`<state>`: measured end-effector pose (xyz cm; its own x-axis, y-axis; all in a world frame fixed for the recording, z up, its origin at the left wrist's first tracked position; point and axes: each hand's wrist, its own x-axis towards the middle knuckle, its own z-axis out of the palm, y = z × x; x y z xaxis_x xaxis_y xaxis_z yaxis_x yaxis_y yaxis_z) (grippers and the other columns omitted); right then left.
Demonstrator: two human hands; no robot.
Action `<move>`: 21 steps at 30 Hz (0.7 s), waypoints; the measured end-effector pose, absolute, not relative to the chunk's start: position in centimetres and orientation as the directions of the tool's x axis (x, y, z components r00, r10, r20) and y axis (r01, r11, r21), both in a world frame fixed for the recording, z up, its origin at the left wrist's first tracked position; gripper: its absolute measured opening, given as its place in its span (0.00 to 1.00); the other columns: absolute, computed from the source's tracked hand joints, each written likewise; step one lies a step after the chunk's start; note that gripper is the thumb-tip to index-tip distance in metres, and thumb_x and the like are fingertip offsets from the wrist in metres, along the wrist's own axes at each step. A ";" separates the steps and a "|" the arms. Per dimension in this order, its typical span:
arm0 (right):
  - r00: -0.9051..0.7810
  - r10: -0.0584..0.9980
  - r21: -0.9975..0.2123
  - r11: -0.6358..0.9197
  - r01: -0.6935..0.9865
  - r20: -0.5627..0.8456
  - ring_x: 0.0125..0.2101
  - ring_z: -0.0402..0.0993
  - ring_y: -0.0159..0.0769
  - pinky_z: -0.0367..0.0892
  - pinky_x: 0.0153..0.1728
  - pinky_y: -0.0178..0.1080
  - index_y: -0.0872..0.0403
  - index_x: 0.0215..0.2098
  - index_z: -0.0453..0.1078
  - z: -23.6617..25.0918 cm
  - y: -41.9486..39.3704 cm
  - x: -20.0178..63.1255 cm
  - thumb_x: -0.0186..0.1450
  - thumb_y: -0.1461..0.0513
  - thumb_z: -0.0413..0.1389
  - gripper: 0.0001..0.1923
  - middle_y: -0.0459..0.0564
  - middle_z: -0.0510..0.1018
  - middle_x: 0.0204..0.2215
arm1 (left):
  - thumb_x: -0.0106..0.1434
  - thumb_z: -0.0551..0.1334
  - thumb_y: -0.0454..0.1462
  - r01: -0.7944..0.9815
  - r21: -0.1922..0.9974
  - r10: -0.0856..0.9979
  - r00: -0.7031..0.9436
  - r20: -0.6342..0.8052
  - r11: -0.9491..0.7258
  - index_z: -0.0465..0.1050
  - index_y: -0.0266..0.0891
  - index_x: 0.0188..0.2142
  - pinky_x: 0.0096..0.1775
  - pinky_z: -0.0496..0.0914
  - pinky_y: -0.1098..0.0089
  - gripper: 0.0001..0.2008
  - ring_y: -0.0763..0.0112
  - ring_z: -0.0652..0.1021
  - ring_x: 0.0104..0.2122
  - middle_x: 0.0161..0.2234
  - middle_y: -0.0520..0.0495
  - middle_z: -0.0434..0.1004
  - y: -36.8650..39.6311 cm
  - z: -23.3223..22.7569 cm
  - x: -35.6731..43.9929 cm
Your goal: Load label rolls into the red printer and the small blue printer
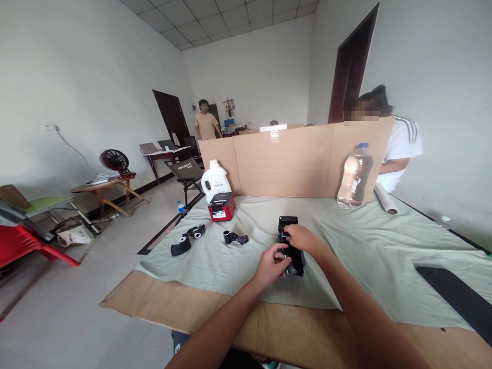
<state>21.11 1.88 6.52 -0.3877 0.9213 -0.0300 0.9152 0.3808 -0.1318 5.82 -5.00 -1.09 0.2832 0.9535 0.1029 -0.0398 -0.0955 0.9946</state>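
Open black case (296, 254), a hinged box or device, lies on the pale green cloth (371, 279) that covers most of the table (184, 308); position is about midway between left and right edges, nearer the near edge. Its long side runs from near to far, with the upper flap towards the far edge.

Left hand (273, 262): at the case's near-left side, thumb and forefinger curved towards each other, narrow grip, by a small shiny part. Cannot tell whether anything is pinched. Right hand (300, 238): reaches over from the right, fingertips at the case's middle, below the flap; grip hidden, cannot tell.

Towards the left edge: black ribbon roll (180, 248), with a dark tangled strip (195, 231) just beside it; a shorter dark roll (236, 238) lies between these and the case. Near the far-left corner: red-and-black boxy unit (222, 207), white jug (216, 180) behind. Far edge: cardboard panel (282, 166), upright, with blue-capped clear bottle (355, 177) before its right end. Near-right corner: flat black slab (455, 293).
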 end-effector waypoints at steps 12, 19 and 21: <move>-0.292 0.956 -0.075 0.289 0.954 -0.032 0.45 0.77 0.47 0.65 0.39 0.39 0.62 0.52 0.70 7.0 -0.3 19.5 0.67 0.70 0.50 0.16 0.65 0.74 0.50 | 0.55 0.69 0.51 -0.021 0.993 0.946 0.302 0.121 -0.120 0.68 0.36 0.46 0.15 0.59 0.77 0.26 0.80 0.67 0.12 0.19 0.63 0.64 -4.8 -1.5 5.8; -0.123 0.992 -0.043 0.123 0.991 0.007 0.51 0.76 0.54 0.67 0.45 0.43 0.62 0.51 0.73 7.3 -0.4 19.7 0.67 0.65 0.55 0.15 0.68 0.77 0.48 | 0.55 0.69 0.51 -0.012 0.993 0.944 0.310 0.115 -0.118 0.69 0.36 0.47 0.17 0.60 0.78 0.27 0.81 0.68 0.13 0.21 0.62 0.64 -4.9 -1.6 5.9; -0.142 0.990 -0.060 0.141 0.988 -0.014 0.49 0.77 0.50 0.67 0.44 0.41 0.60 0.50 0.73 7.3 -0.4 20.0 0.67 0.64 0.56 0.14 0.65 0.79 0.48 | 0.56 0.69 0.51 -0.010 0.993 0.944 0.310 0.113 -0.116 0.69 0.37 0.48 0.17 0.60 0.78 0.27 0.81 0.68 0.13 0.21 0.62 0.64 -4.9 -1.5 5.9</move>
